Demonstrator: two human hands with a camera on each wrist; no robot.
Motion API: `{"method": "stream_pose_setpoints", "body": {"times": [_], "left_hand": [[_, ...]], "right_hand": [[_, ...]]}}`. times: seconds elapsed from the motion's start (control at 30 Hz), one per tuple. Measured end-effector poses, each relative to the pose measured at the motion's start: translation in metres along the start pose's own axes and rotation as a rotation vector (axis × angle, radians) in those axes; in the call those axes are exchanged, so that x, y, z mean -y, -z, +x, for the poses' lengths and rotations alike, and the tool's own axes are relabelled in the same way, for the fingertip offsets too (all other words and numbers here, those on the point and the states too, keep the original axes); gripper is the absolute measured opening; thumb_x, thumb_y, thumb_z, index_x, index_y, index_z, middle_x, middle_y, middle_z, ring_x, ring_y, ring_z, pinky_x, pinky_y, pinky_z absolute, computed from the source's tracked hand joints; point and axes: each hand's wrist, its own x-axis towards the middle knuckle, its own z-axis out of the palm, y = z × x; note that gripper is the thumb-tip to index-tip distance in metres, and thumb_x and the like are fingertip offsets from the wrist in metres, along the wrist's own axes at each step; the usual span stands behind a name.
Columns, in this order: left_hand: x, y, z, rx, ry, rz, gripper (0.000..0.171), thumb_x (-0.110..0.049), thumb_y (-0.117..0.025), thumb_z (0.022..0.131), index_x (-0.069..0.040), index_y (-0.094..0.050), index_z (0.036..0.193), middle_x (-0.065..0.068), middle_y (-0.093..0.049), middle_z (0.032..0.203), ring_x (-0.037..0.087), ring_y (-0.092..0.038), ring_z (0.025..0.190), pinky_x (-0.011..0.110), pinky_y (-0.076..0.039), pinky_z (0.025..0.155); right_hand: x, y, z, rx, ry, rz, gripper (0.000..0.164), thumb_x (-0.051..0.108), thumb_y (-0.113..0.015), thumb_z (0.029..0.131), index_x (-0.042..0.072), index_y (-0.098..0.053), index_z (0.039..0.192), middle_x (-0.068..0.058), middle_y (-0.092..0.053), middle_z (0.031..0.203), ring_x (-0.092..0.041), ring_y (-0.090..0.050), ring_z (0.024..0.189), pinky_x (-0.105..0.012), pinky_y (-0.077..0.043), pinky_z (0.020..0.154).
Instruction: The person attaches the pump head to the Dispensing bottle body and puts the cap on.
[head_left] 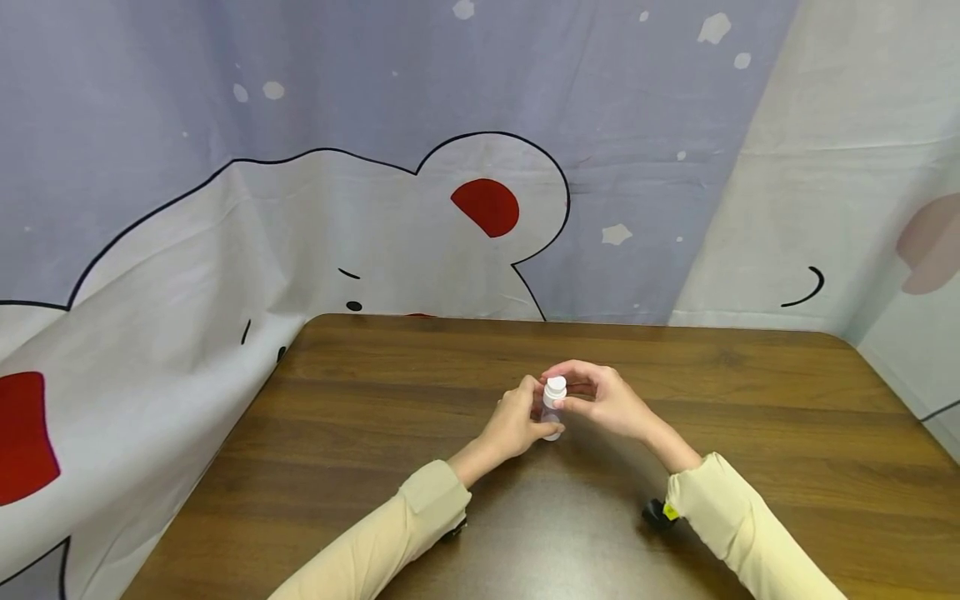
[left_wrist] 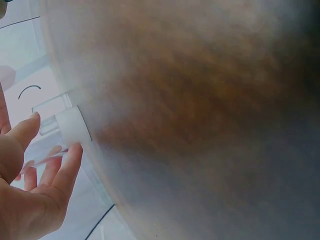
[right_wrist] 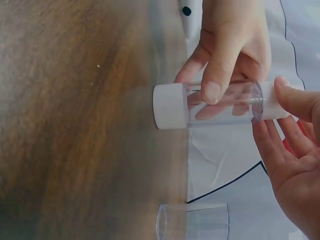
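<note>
A small clear bottle [head_left: 552, 421] with a white base and a white top [head_left: 556, 387] stands upright on the table between both hands. My left hand [head_left: 513, 423] grips the clear body, its thumb across the front. At the upper end, my right hand [head_left: 611, 404] pinches the white top between thumb and fingers. In the right wrist view the bottle [right_wrist: 225, 117] appears sideways, with the left thumb lying over its see-through wall. Close by, a clear open-looking cylinder [right_wrist: 193, 222] is partly cut off by that view's edge. The left wrist view shows the bottle's white base [left_wrist: 73, 125].
The brown wooden table [head_left: 375, 400] extends around the hands. Behind and to the left hangs a patterned curtain [head_left: 337, 225] reaching the table's edge. A dark device with a yellow patch [head_left: 660, 514] is beneath the right cuff.
</note>
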Motion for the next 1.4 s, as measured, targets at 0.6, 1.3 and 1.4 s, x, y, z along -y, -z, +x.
{"method": "stream_pose_setpoints", "body": {"times": [0.6,1.3,1.4], "left_hand": [[-0.0023,0.0006,-0.0004,-0.018,-0.01,0.013,0.042,-0.012,-0.08,0.078,-0.002,-0.048,0.103,0.013,-0.068,0.095,0.02,-0.064,0.08,0.021,-0.046,0.066],[-0.004,-0.0008,-0.0024,-0.03,0.011,0.019,0.042,-0.014,-0.08,0.078,-0.003,-0.048,0.103,0.013,-0.068,0.093,0.023,-0.065,0.083,0.023,-0.048,0.068],[-0.0038,-0.0005,-0.0022,-0.028,0.005,0.016,0.043,-0.013,-0.08,0.078,-0.003,-0.048,0.103,0.013,-0.067,0.091,0.021,-0.064,0.08,0.022,-0.046,0.066]], "right_hand": [[0.0056,-0.0061,0.0002,-0.102,-0.045,-0.041,0.033,0.003,-0.076,0.079,-0.001,-0.065,0.109,-0.014,-0.07,0.097,-0.018,-0.067,0.086,-0.025,-0.055,0.078],[0.0057,-0.009,-0.0004,-0.137,-0.088,-0.071,0.035,0.007,-0.079,0.077,0.0,-0.064,0.108,-0.014,-0.07,0.091,-0.012,-0.065,0.08,-0.024,-0.054,0.074],[0.006,-0.008,-0.0003,-0.121,-0.097,-0.063,0.037,0.007,-0.078,0.079,-0.002,-0.062,0.111,-0.015,-0.069,0.093,-0.012,-0.065,0.082,-0.024,-0.054,0.075]]}}
